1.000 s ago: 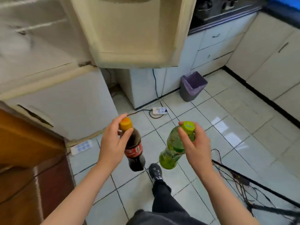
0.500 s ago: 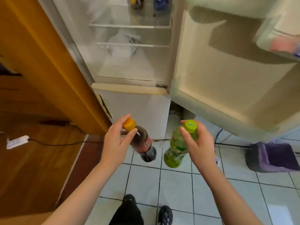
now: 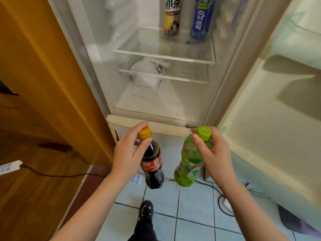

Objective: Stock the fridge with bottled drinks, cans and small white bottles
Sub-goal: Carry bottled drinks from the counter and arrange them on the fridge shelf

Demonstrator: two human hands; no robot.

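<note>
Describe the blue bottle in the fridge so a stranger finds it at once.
Look into the open fridge, at its upper glass shelf. Two bottles stand at the back. The blue bottle is on the right, its label blue with white characters, while the neighbouring bottle is labelled yellow and black.
</note>
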